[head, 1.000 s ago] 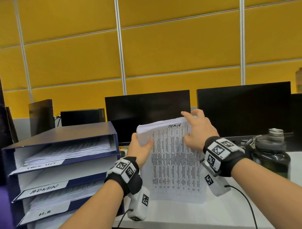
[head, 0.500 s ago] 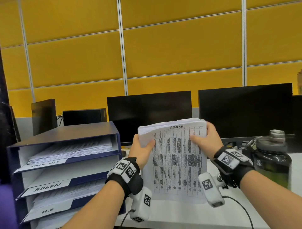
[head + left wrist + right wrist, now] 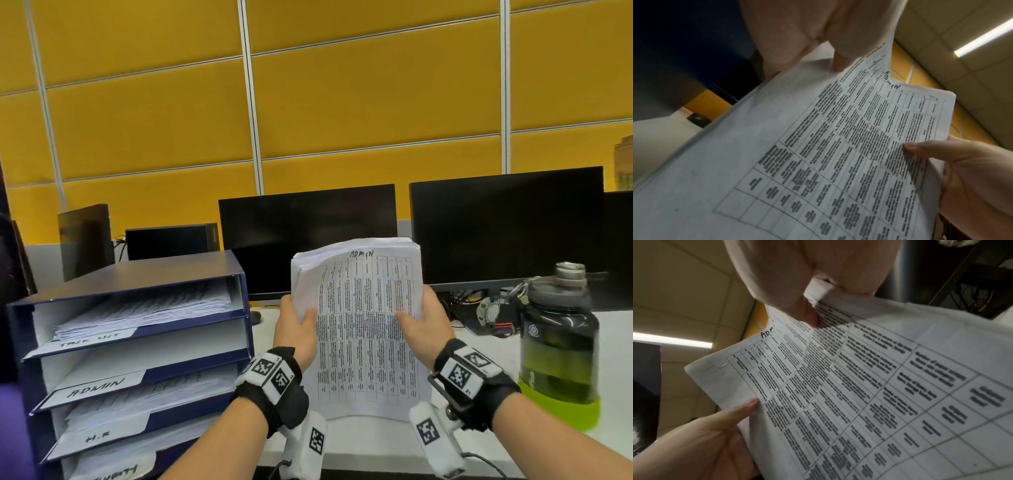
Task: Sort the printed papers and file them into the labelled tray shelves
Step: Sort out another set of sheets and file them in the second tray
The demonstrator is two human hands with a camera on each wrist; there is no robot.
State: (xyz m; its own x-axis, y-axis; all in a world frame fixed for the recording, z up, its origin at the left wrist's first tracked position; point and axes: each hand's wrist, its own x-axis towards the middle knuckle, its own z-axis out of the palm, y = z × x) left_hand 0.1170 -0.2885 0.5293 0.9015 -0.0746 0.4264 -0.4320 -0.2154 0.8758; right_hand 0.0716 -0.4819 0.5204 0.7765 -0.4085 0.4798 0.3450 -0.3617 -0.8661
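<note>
Yellow-walled office, desk (image 3: 359, 442) with trays (image 3: 144, 346)
Right hand (image 3: 426, 323) had dropped from the top edge; left hand (image 3: 296, 323) too clamped the ADMIN stack (image 3: 359, 318), squared for filing.

Papers (image 3: 359, 325) right of tray shelves (image 3: 137, 342)

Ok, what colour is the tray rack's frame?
Dark navy blue, with white label tabs; the tray rack shows best in the head view.
</note>
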